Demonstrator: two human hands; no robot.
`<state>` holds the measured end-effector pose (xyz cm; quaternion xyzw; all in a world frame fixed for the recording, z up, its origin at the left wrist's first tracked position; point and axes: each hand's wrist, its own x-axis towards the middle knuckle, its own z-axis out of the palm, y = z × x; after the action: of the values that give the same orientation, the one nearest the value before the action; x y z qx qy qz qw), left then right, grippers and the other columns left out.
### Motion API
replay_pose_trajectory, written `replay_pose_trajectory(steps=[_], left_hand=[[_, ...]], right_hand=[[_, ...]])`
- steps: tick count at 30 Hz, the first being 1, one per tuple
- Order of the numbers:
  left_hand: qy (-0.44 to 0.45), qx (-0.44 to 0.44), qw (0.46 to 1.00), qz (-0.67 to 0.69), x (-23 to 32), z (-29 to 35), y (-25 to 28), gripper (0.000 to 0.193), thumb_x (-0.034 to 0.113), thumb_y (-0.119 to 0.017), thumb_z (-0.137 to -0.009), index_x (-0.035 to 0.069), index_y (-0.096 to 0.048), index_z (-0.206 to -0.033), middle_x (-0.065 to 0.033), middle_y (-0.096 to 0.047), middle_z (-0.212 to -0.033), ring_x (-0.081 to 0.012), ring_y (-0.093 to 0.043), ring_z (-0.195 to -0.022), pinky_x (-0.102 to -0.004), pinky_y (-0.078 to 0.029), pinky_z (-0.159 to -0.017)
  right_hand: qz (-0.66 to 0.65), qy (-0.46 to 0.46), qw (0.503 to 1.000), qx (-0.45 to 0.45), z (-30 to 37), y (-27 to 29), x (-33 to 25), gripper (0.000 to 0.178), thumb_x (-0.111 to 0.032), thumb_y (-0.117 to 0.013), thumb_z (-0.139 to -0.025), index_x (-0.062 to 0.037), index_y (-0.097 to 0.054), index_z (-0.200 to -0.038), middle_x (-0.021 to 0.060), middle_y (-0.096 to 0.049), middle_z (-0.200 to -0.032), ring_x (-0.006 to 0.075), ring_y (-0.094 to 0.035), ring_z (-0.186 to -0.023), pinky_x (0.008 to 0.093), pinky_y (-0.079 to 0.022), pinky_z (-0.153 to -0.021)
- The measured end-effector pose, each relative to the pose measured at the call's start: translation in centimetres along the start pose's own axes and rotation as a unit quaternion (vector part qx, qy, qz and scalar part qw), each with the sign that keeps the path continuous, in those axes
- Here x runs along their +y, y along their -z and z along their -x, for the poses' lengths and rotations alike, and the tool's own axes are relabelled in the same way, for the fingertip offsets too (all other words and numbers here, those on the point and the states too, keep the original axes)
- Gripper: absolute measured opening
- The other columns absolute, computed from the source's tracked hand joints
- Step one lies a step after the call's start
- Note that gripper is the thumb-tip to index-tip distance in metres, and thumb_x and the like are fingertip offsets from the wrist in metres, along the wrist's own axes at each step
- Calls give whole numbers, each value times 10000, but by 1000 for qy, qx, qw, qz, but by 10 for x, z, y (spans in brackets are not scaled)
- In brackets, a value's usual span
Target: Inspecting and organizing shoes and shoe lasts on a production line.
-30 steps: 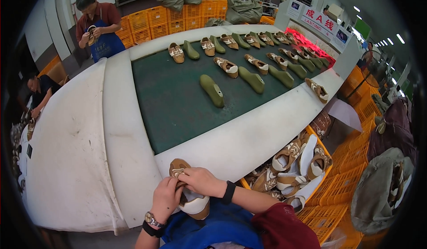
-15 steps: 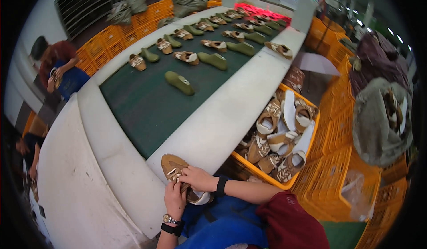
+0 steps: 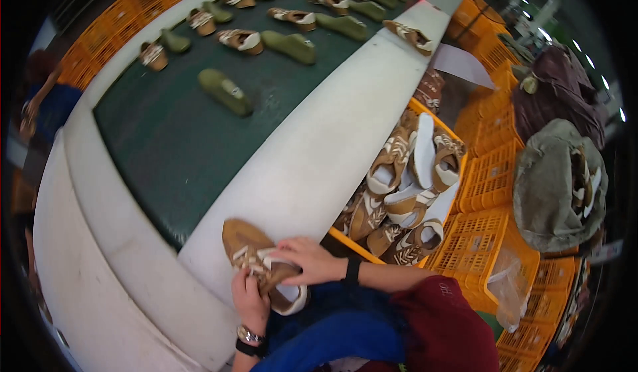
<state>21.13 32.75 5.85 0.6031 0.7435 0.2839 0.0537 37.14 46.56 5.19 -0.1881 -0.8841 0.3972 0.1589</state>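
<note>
A brown and white lace-up shoe upper (image 3: 240, 240) lies at the near end of the white ledge, its toe pointing away from me. My left hand (image 3: 250, 300) closes on its left side by the laces; the fingertips are partly hidden. With the fingers curled over the collar and tongue, my right hand (image 3: 307, 260) grips the opening from the right. The white-lined heel hangs close to my blue apron (image 3: 332, 335).
Beyond the ledge, a dark green conveyor belt (image 3: 179, 146) carries green shoe lasts (image 3: 226, 91) and brown uppers. An orange crate (image 3: 435, 121) full of uppers stands right, beside stacked crates (image 3: 488, 179) and a grey cloth bundle (image 3: 555, 202). A co-worker (image 3: 50, 103) is at far left.
My view has shifted down, and the belt's contents appear farther left. My right hand has moved from the laces back to the collar, while my left hand stays by the laces.
</note>
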Motion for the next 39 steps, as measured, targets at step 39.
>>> replay_pose_trajectory(steps=[39], left_hand=[[-47, -11, 995, -88, 82, -24, -29, 236, 7, -613, -657, 18, -508, -868, -137, -542, -981, -333, -526, -845, -404, -455, -730]], right_hand=[[64, 68, 993, 78, 14, 10, 19, 372, -47, -602, -666, -18, -502, -1024, 141, -564, -1000, 310, -527, -981, 387, -446, -830]])
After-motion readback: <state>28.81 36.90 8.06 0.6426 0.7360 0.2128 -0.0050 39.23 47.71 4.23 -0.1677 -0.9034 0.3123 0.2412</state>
